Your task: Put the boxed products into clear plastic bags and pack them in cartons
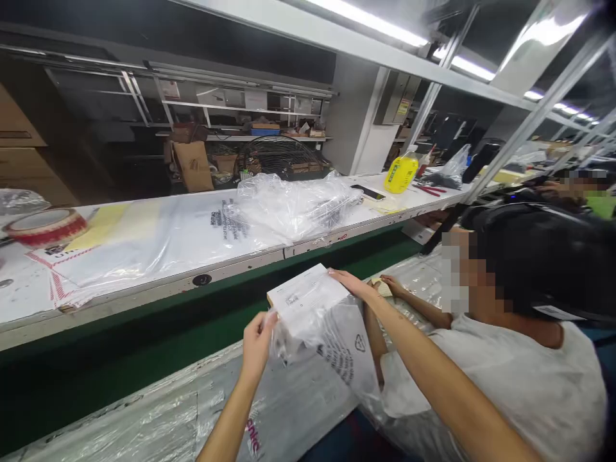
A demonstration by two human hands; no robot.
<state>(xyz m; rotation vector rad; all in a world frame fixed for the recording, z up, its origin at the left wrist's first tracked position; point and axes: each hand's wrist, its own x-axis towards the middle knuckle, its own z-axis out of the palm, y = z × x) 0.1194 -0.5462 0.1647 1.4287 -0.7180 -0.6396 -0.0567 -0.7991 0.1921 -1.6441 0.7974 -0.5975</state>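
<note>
A white box (312, 292) is partly inside a clear plastic bag (339, 346) printed with black text and a recycling mark. Its top end sticks out of the bag. My left hand (257, 337) pinches the bag's gathered edge at the box's left side. On the box's upper right edge lies my right hand (353, 283), its fingers gripping the corner; its thumb is hidden. Both hands are over the near bench, in front of the shelf.
A co-worker (500, 359) sits close on the right. On the shelf are plastic bags (293, 202), a tape roll (45, 228), a phone (368, 192), a yellow bottle (402, 172) and red-handled pliers (430, 189). A green conveyor belt (183, 340) runs below.
</note>
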